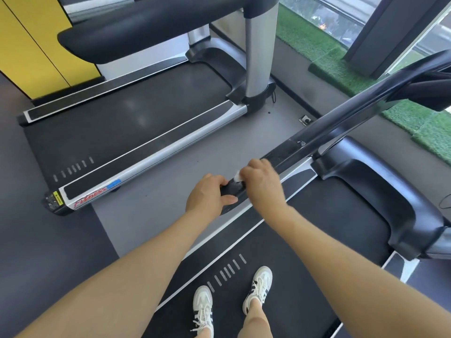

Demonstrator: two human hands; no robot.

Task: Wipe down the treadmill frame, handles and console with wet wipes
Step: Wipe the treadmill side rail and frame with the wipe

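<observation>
I stand on the black belt (305,240) of a treadmill. Its long black left handrail (341,118) runs from the upper right down to the middle of the view. My left hand (208,197) grips the near end of this handrail, thumb over the top. Just beyond it, my right hand (262,182) holds a small white wet wipe (237,176) pressed against the rail; most of the wipe is hidden under the fingers. The console is out of view.
A second treadmill (136,132) with a silver side rail and upright post (258,52) stands to the left across a strip of grey floor (158,206). Green artificial turf (341,69) and windows lie at the upper right. Yellow panels are at the upper left.
</observation>
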